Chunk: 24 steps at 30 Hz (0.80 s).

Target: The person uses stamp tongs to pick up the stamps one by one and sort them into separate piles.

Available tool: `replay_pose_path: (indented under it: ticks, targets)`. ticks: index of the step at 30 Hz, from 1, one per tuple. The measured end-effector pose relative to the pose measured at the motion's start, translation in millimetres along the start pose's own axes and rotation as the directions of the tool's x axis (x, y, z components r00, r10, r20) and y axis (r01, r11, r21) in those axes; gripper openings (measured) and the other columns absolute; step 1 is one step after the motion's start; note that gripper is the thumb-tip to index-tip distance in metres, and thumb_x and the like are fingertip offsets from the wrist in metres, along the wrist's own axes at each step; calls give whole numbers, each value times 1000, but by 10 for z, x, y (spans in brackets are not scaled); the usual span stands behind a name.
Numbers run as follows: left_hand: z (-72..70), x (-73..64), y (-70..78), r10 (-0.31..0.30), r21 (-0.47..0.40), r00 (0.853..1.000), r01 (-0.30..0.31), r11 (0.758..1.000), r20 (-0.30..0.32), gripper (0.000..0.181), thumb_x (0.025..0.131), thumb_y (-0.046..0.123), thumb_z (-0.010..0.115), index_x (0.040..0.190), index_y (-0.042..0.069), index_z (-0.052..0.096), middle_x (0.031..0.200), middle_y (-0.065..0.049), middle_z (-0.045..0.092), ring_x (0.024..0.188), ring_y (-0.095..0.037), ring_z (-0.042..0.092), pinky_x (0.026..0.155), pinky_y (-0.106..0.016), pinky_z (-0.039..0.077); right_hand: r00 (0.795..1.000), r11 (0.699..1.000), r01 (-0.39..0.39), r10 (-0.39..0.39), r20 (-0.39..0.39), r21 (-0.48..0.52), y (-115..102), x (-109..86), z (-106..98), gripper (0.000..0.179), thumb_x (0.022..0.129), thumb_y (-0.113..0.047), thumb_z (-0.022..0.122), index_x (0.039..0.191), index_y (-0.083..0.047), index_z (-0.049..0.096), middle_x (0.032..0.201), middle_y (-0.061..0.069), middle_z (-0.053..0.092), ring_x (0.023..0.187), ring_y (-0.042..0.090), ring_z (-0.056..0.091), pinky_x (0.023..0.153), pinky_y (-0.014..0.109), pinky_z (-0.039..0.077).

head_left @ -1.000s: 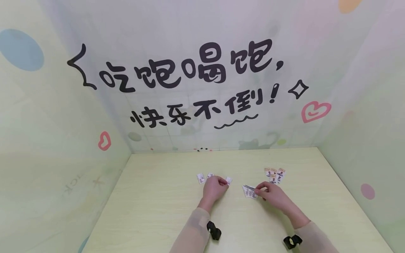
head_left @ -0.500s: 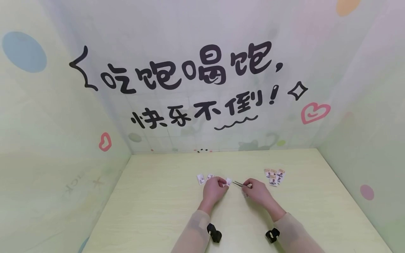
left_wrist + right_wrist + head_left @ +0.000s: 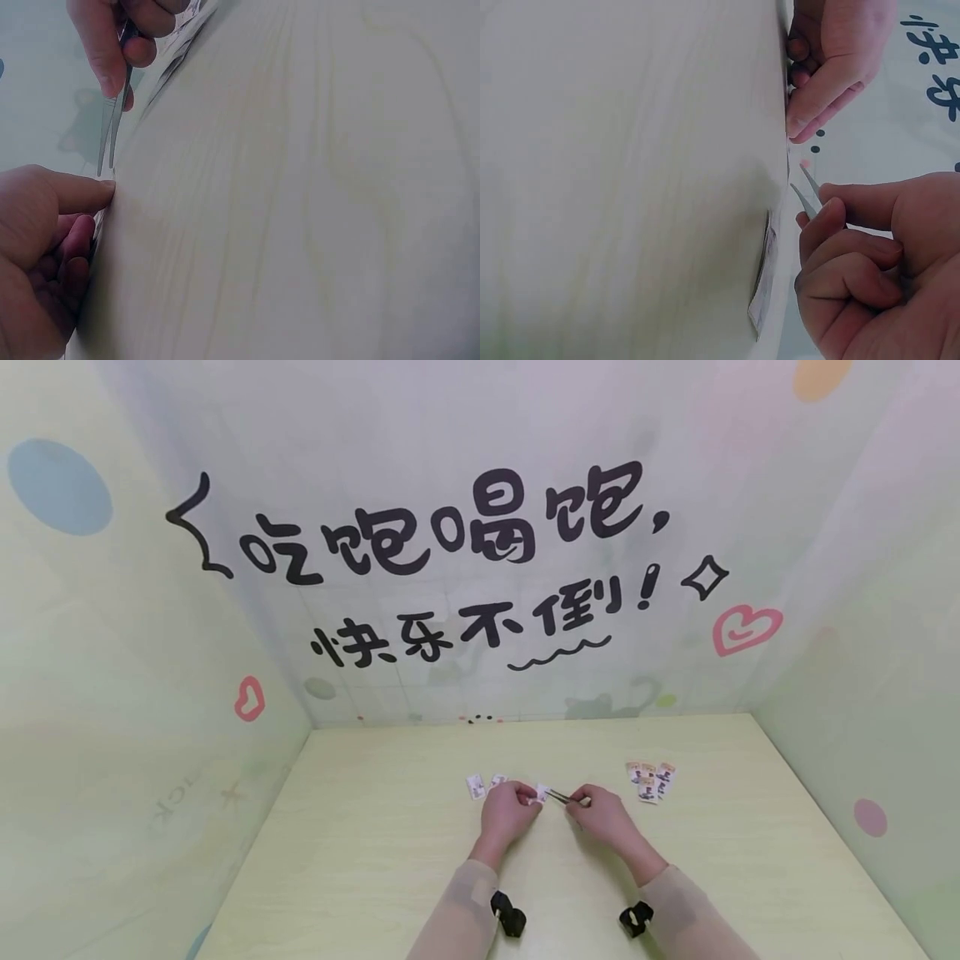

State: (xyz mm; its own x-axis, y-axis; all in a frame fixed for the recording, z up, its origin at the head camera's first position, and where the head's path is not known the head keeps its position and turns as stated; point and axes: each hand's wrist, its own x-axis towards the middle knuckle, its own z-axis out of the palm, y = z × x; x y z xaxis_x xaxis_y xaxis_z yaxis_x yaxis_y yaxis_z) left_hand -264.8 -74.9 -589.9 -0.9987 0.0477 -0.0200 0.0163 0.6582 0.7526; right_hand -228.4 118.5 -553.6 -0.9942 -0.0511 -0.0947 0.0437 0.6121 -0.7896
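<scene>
My left hand (image 3: 510,812) is over the table, thumb and finger at the left edge of a small white printed card (image 3: 542,791). In the left wrist view its other fingers are curled under. My right hand (image 3: 606,821) pinches metal tweezers (image 3: 564,797), held low and pointing left. Their two tips stand apart right at the card's right edge, close to the left fingertips. A small stack of thin cards (image 3: 762,281) lies near the right hand in the right wrist view; in the head view that hand hides it.
Two more white cards, a left one (image 3: 476,787) and one partly behind the left hand (image 3: 498,779), lie on the pale wooden table (image 3: 375,827). An overlapping group of orange-topped cards (image 3: 648,782) lies to the right. Printed walls enclose the back and sides.
My right hand has moved left with the tweezers, from the fanned white cards to the card at my left hand, covering the fanned cards in the head view. My left hand has stayed nearly still.
</scene>
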Motion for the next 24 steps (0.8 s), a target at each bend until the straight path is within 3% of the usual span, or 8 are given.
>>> replay_pose_path:
  ticks: [6, 18, 24]
  targets:
    - [13, 1, -4, -1, -5, 1000, 1, 1000, -1, 13, 88, 20, 87, 97, 17, 79, 78, 7, 62, 70, -11, 55, 66, -29, 47, 1000, 1000, -24, 24, -7, -8, -15, -3, -10, 10, 101, -12, 67, 105, -4, 70, 76, 4, 62, 64, 18, 55, 59, 32, 45]
    - [-9, -6, -1, 5, -6, 1000, -5, 1000, -1, 13, 88, 19, 86, 99, 15, 80, 79, 6, 62, 70, -11, 55, 65, -30, 47, 1000, 999, 5, -5, 6, -42, -18, 27, 20, 8, 97, -12, 72, 99, -5, 71, 88, 5, 68, 74, 19, 60, 64, 33, 49]
    - [2, 5, -6, 19, -5, 1000, -19, 1000, -5, 12, 87, 19, 86, 97, 14, 81, 78, 7, 61, 69, -11, 54, 64, -31, 46, 999, 1000, -12, 10, 50, 24, 22, 33, 44, 12, 97, -14, 74, 100, -3, 74, 84, 4, 67, 74, 18, 58, 65, 32, 47]
